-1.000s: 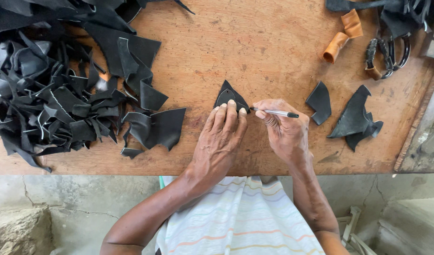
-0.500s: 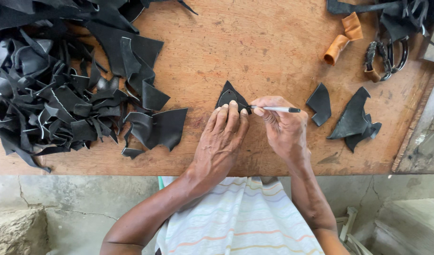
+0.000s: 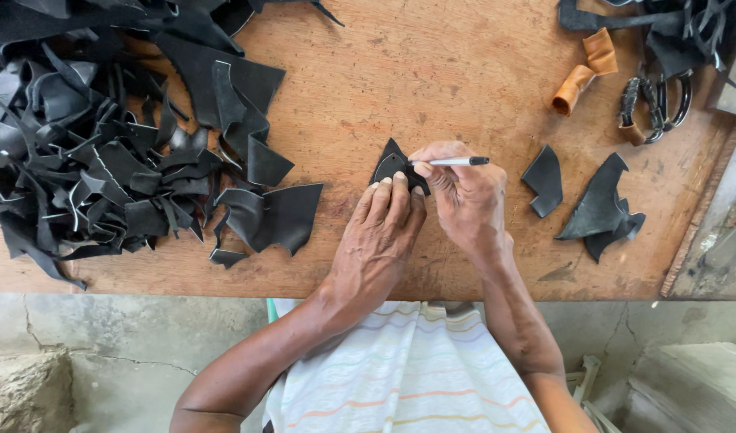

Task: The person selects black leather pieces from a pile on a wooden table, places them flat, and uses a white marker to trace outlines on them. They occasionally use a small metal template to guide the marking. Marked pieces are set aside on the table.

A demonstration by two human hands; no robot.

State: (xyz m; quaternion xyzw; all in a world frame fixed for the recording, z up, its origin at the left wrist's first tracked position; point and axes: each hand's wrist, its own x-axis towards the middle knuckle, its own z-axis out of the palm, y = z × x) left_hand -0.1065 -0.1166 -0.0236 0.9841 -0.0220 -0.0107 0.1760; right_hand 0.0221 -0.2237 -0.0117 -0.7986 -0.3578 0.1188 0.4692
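Note:
A small black leather piece (image 3: 390,164) lies flat on the wooden table (image 3: 432,72) in front of me. My left hand (image 3: 380,240) presses down on it, fingers together and laid flat over its near part. My right hand (image 3: 464,200) holds a white pen with a black cap (image 3: 452,161), its tip on the leather piece near a rounded shape lying there. Most of the piece is hidden under my fingers.
A big heap of black leather scraps (image 3: 103,144) covers the table's left side. Cut black pieces (image 3: 544,180) (image 3: 604,210) lie to the right. A tan leather roll (image 3: 580,74) and dark straps with buckles (image 3: 657,100) sit at the far right. The table's near edge is by my belly.
The pen has tilted to nearly level and its tip has shifted slightly along the piece. My left hand stays pressed on the leather.

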